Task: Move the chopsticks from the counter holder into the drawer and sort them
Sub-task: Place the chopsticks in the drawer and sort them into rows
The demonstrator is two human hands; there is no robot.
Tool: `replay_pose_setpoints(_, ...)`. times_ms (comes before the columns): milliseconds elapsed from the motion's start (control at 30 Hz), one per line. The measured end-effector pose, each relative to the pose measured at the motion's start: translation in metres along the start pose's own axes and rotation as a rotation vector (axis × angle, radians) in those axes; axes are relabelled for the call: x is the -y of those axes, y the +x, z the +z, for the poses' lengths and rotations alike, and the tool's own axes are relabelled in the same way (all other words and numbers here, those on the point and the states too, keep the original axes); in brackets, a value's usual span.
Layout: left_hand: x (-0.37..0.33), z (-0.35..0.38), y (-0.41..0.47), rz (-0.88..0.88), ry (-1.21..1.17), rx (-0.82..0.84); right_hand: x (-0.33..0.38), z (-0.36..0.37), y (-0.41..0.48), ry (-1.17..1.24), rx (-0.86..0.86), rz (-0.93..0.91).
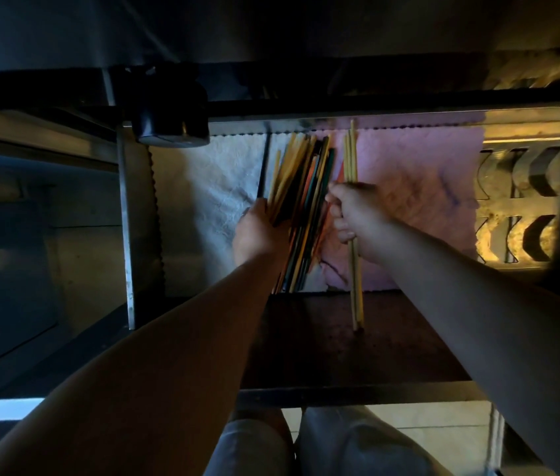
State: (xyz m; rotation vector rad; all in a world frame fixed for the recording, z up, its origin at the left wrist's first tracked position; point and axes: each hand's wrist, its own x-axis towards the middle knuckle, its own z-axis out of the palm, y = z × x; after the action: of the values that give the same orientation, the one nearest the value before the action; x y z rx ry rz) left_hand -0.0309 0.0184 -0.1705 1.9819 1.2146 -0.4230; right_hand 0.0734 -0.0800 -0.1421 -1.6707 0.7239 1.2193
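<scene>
In the open drawer [357, 395] a thick bundle of mixed chopsticks [306, 187], yellow, black, teal and orange, lies over a white liner [216, 187]. My left hand [259, 231] grips the near end of this bundle. A little to the right, my right hand [357, 218] holds a few pale yellow chopsticks [351, 156] apart from the bundle; their near ends [357, 304] stick out below the fist over the dark drawer floor.
A pink liner [423, 201] covers the drawer's right part. A metal rack with curved cut-outs [519, 207] sits at the far right. A dark round object [168, 121] hangs at the drawer's back left. My knees [306, 444] are below the drawer front.
</scene>
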Motion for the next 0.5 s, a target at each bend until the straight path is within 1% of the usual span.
replay_pose_setpoints(200, 0.005, -0.010, 0.006, -0.091, -0.073, -0.017, -0.004, 0.001, 0.009, -0.037, -0.008, 0.037)
replay_pose_setpoints(300, 0.008, -0.014, 0.010, -0.075, -0.120, 0.028, -0.005, 0.006, 0.009, -0.060, 0.003, 0.055)
replay_pose_setpoints(400, 0.007, -0.013, 0.008, -0.031, -0.095, 0.057, -0.008, 0.013, 0.013, -0.063, 0.021, 0.008)
replay_pose_setpoints(500, 0.006, -0.009, 0.007, -0.037, -0.065, -0.015, -0.013, 0.019, 0.021, -0.077, -0.014, -0.068)
